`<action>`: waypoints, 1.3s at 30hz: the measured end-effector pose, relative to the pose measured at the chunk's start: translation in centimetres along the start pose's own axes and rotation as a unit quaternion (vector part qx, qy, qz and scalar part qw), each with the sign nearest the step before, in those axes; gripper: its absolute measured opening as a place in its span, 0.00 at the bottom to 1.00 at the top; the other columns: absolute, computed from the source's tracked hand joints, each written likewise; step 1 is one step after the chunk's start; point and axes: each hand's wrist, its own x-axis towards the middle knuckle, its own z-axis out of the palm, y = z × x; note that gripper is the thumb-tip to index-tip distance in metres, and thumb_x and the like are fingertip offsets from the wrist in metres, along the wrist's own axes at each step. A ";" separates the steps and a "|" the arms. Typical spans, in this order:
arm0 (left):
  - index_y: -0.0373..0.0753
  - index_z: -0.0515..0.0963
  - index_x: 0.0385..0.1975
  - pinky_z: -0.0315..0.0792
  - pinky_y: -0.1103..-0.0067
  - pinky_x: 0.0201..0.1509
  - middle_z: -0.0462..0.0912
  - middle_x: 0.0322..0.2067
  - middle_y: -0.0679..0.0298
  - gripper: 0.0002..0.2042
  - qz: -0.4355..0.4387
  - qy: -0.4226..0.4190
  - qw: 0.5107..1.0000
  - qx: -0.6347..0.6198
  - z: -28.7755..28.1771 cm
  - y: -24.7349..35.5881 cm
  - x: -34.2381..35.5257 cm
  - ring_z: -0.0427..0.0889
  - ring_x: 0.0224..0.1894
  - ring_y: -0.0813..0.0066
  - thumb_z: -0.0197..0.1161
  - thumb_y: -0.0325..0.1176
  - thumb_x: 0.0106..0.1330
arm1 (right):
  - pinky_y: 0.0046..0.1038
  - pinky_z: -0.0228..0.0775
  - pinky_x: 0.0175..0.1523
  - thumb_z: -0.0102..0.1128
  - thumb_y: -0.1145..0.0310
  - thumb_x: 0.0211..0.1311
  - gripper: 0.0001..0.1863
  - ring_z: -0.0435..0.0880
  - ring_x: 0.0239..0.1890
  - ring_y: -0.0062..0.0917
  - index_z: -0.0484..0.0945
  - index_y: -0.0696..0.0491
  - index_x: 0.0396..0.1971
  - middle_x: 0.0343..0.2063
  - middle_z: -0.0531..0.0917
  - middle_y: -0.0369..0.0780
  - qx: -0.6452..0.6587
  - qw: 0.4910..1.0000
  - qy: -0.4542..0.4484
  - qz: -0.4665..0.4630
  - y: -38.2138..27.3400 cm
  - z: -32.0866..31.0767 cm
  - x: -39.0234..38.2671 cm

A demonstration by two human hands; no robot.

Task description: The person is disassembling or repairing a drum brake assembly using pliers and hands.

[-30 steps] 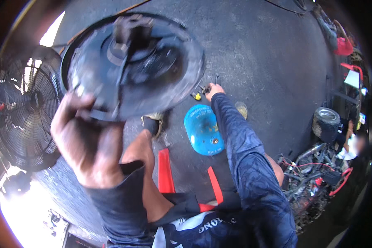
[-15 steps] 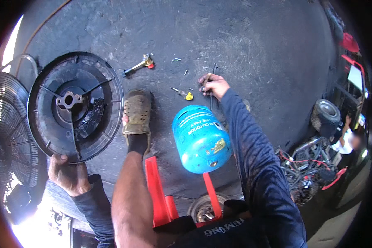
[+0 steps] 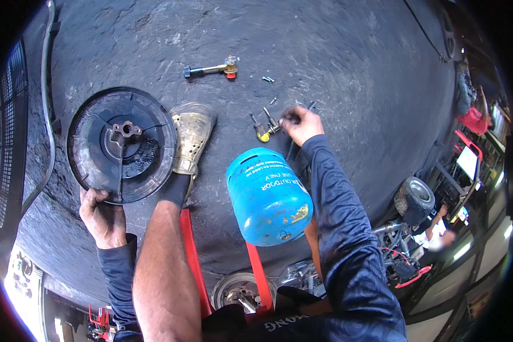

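Note:
My left hand (image 3: 104, 215) grips the lower edge of a black dished plate (image 3: 91, 145) with a central hub, held beside my shoe (image 3: 191, 142). My right hand (image 3: 299, 125), fingers curled, holds a small metal part (image 3: 273, 124), partly hidden by the fingers. Close to it lie a yellow-handled tool (image 3: 262, 135) and small bolts (image 3: 268, 78). A brass torch fitting (image 3: 214, 70) with a red knob lies farther up on the dark floor (image 3: 353, 68). Below my right hand, a blue gas cylinder (image 3: 265, 211) sits beside my sleeve.
A black fan (image 3: 3, 142) and a hose (image 3: 45, 131) are at far left. Red strips (image 3: 256, 273) and a metal wheel (image 3: 228, 293) are near my body. At right are a tyre (image 3: 416, 199), engine parts (image 3: 399, 262) and two people (image 3: 473, 114) (image 3: 436, 236).
The raised plate has come down to the left beside my shoe, my left hand still on its edge. My right hand has shifted slightly among the small parts.

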 end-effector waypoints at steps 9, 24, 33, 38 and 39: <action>0.42 0.70 0.24 0.67 0.77 0.46 0.73 0.24 0.71 0.05 0.010 0.007 0.999 -0.047 -0.8 -0.4 0.8 0.72 0.31 0.78 0.51 0.22 0.52 | 0.37 0.73 0.44 0.63 0.72 0.47 0.09 0.80 0.36 0.41 0.79 0.53 0.32 0.31 0.80 0.45 -0.027 0.989 0.090 -0.112 -1.4 1.9 3.7; 0.35 0.68 0.51 0.71 0.74 0.50 0.77 0.37 0.63 0.24 0.028 -0.007 0.999 -0.036 0.0 -1.1 0.9 0.76 0.38 0.73 0.48 0.19 0.49 | 0.38 0.72 0.45 0.64 0.71 0.47 0.11 0.79 0.38 0.41 0.78 0.53 0.34 0.35 0.78 0.46 -0.004 0.975 0.156 -0.157 -6.8 0.4 5.4; 0.39 0.71 0.22 0.68 0.76 0.46 0.75 0.25 0.68 0.04 0.004 0.003 0.997 -0.075 0.0 -0.7 1.1 0.73 0.31 0.76 0.51 0.21 0.50 | 0.43 0.72 0.46 0.64 0.63 0.49 0.16 0.78 0.42 0.45 0.75 0.52 0.38 0.37 0.77 0.47 -0.153 0.984 0.004 -0.089 -8.1 2.9 -0.1; 0.38 0.71 0.20 0.69 0.76 0.46 0.76 0.25 0.67 0.04 -0.004 0.004 0.997 -0.074 0.2 -1.2 1.1 0.73 0.30 0.75 0.51 0.21 0.49 | 0.41 0.71 0.47 0.66 0.68 0.44 0.24 0.76 0.44 0.46 0.71 0.50 0.46 0.40 0.74 0.48 0.010 0.967 0.194 -0.163 -11.0 3.3 4.2; 0.38 0.71 0.20 0.69 0.76 0.46 0.76 0.25 0.67 0.04 -0.008 0.010 0.997 -0.080 0.2 -1.2 1.1 0.74 0.31 0.75 0.52 0.21 0.49 | 0.40 0.71 0.49 0.67 0.68 0.44 0.27 0.76 0.46 0.45 0.71 0.49 0.48 0.42 0.73 0.48 0.028 0.962 0.213 -0.167 -12.0 3.2 5.2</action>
